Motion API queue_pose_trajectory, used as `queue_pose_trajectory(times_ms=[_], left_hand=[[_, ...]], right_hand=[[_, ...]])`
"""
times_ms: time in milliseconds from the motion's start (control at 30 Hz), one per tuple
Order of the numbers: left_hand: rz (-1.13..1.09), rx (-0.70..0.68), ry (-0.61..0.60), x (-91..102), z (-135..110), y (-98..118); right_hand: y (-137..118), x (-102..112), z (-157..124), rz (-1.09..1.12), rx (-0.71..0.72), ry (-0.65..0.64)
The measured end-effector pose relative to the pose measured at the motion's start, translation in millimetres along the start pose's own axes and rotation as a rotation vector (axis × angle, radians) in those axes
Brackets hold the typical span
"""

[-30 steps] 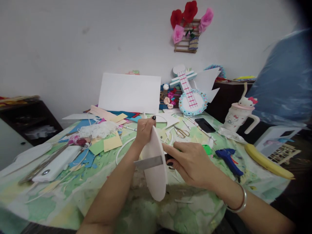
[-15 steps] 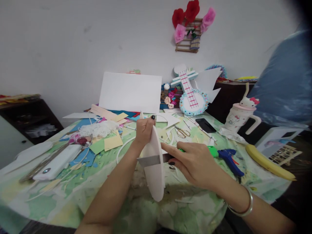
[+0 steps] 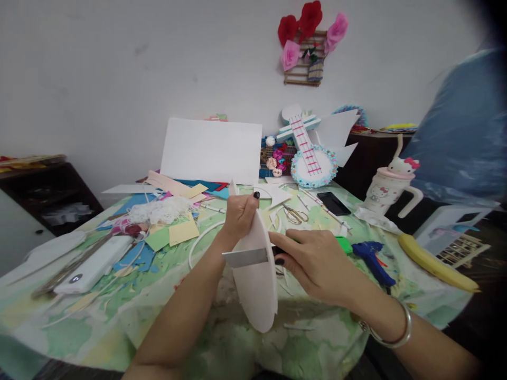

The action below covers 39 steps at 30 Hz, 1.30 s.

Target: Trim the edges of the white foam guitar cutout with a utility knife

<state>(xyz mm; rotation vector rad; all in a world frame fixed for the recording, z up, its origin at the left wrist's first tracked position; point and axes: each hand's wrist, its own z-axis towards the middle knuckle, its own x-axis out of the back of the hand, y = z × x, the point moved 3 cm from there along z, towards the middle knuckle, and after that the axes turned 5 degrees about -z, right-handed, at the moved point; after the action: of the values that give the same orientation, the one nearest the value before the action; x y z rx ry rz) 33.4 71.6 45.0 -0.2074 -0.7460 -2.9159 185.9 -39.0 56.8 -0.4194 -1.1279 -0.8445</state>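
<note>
My left hand (image 3: 237, 216) grips the top of a white oval foam piece (image 3: 256, 285), holding it nearly on edge above the table. My right hand (image 3: 312, 261) is closed on a utility knife with a green handle (image 3: 344, 244). Its steel blade (image 3: 245, 257) lies across the foam piece, pointing left. A silver bangle (image 3: 390, 330) circles my right wrist.
The green patterned table (image 3: 79, 327) carries paper scraps, a white power bank (image 3: 93, 266), scissors (image 3: 295, 214), a black phone (image 3: 332, 203), a blue glue gun (image 3: 372, 258), a banana (image 3: 435, 261) and a cartoon-cat mug (image 3: 390, 187). A white sheet (image 3: 209, 150) and a foam guitar (image 3: 311, 153) lean on the wall.
The foam piece has tilted so more of its face shows, and my left hand shifted slightly right. The blade stays across the piece.
</note>
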Motion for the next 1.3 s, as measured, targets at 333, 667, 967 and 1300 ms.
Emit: queue_pose_trajectory(times_ms=[333,667,967,1300], left_hand=[[-0.007,-0.062,-0.016,0.5,-0.8,7.3],[-0.104,0.039,0.001,5.6,1.5,-0.6],[0.027,-0.056,-0.029,1.2,1.3,7.7],[0.034,-0.117,-0.126,-6.9,-0.3,22.1]], right_hand=[[-4.8,-0.7,-0.3,-0.017,0.006,-0.005],[8.1,-4.4,-2.4,0.021,0.003,0.039],[10.6,-4.4,-3.3,0.05,-0.011,0.034],[6.3,1.4,0.2,0.076,0.024,-0.016]])
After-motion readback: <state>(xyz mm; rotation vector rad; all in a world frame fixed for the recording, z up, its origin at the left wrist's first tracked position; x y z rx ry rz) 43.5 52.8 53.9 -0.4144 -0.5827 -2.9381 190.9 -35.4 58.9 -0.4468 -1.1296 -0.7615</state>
